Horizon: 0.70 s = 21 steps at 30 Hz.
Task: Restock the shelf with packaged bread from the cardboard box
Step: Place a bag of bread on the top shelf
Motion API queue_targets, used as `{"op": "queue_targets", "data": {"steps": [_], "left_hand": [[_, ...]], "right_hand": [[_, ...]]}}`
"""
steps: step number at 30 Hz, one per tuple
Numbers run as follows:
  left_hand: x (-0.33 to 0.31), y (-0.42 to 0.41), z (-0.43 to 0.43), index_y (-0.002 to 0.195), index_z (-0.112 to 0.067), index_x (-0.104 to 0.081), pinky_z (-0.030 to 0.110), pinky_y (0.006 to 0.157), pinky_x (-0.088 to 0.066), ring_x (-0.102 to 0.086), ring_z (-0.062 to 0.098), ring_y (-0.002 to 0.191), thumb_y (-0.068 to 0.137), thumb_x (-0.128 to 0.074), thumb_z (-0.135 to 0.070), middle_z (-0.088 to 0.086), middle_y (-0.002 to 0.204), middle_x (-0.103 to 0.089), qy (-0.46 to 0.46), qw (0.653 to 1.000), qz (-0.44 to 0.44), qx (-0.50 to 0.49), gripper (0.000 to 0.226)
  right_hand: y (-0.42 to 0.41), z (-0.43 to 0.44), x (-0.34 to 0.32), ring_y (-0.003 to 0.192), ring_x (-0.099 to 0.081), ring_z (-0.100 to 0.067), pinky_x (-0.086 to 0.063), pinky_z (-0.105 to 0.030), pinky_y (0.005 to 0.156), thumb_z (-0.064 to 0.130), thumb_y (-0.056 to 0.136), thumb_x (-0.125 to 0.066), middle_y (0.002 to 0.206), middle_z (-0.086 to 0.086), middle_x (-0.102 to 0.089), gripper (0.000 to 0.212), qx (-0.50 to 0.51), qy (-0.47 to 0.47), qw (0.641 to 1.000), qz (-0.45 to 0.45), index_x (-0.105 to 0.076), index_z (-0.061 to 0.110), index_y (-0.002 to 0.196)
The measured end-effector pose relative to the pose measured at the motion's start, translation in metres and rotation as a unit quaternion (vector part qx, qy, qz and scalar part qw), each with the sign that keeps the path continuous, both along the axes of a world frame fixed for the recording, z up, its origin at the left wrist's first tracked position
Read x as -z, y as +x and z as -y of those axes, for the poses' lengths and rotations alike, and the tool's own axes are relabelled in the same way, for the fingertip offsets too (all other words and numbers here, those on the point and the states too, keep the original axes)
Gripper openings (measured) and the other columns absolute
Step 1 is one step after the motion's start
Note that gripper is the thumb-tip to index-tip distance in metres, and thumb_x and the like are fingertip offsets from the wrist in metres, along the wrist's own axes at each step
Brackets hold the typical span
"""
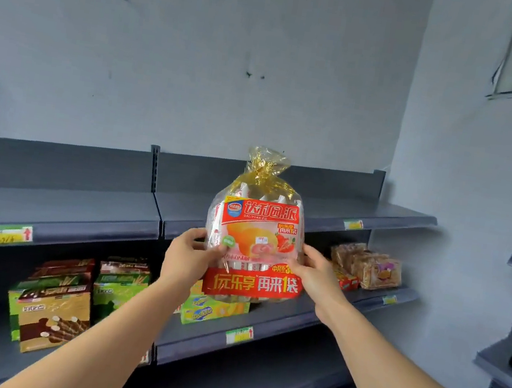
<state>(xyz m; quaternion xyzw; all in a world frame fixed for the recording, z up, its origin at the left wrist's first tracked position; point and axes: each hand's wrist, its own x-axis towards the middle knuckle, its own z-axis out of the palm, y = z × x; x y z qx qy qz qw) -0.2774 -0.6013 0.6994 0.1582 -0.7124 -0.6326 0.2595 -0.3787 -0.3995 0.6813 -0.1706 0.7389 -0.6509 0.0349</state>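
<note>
Grey wall behind dark shelf (376, 215), top tier bare. I see left hand (186, 258) and right hand (315, 276) grasping bread bag (255, 236) by its sides, upright, before top tier. Placing step, I judge. Next: push forward, set down, release. Box not in view.

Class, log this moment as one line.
stage: carrying | left hand: holds bread bag | right hand: holds bread bag | position: upright, before top shelf
</note>
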Motion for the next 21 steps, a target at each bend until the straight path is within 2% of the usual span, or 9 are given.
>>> {"op": "queue_targets", "data": {"steps": [4, 13, 17, 19, 21], "left_hand": [[-0.025, -0.046, 0.015, 0.115, -0.020, -0.057, 0.047, 0.077, -0.060, -0.072, 0.026, 0.084, 0.080, -0.077, -0.025, 0.006, 0.103, -0.070, -0.011, 0.999, -0.021, 0.034, 0.041], [-0.064, -0.153, 0.035, 0.123, -0.017, -0.055, 0.047, 0.077, -0.060, -0.073, 0.024, 0.083, 0.082, -0.075, -0.028, 0.006, 0.106, -0.070, -0.027, 0.993, -0.046, 0.101, 0.047], [-0.069, -0.196, 0.026, 0.125, -0.016, -0.054, 0.038, 0.068, -0.060, -0.071, 0.019, 0.080, 0.084, -0.073, -0.028, 0.006, 0.108, -0.069, -0.028, 0.992, -0.049, 0.117, 0.046], [-0.071, -0.219, 0.020, 0.126, -0.016, -0.053, 0.034, 0.064, -0.058, -0.071, 0.018, 0.080, 0.087, -0.069, -0.027, 0.006, 0.108, -0.069, -0.022, 0.991, -0.050, 0.122, 0.044], [-0.073, -0.243, 0.012, 0.128, -0.016, -0.052, 0.037, 0.068, -0.060, -0.072, 0.020, 0.082, 0.089, -0.067, -0.026, 0.007, 0.109, -0.069, -0.016, 0.991, -0.044, 0.126, 0.043]], "right_hand": [[-0.038, 0.014, -0.021, 0.096, -0.068, -0.017, -0.059, -0.040, 0.082, 0.019, 0.096, -0.058, 0.115, -0.001, -0.067, 0.032, 0.037, -0.031, 0.998, -0.028, -0.057, 0.024, 0.128], [-0.121, 0.032, -0.060, 0.091, -0.068, -0.009, -0.056, -0.027, 0.069, 0.016, 0.095, -0.059, 0.110, 0.005, -0.068, 0.041, 0.120, -0.069, 0.987, -0.076, -0.054, 0.022, 0.135], [-0.155, 0.026, -0.068, 0.085, -0.066, -0.007, -0.055, -0.026, 0.067, 0.017, 0.095, -0.059, 0.094, 0.012, -0.065, 0.043, 0.148, -0.079, 0.982, -0.083, -0.051, 0.020, 0.137], [-0.176, 0.020, -0.071, 0.086, -0.066, -0.009, -0.055, -0.027, 0.068, 0.018, 0.095, -0.059, 0.095, 0.010, -0.065, 0.043, 0.161, -0.067, 0.981, -0.088, -0.050, 0.019, 0.137], [-0.201, 0.013, -0.073, 0.089, -0.067, -0.013, -0.055, -0.028, 0.069, 0.018, 0.095, -0.060, 0.104, 0.002, -0.066, 0.039, 0.177, -0.064, 0.978, -0.086, -0.050, 0.018, 0.132]]}}
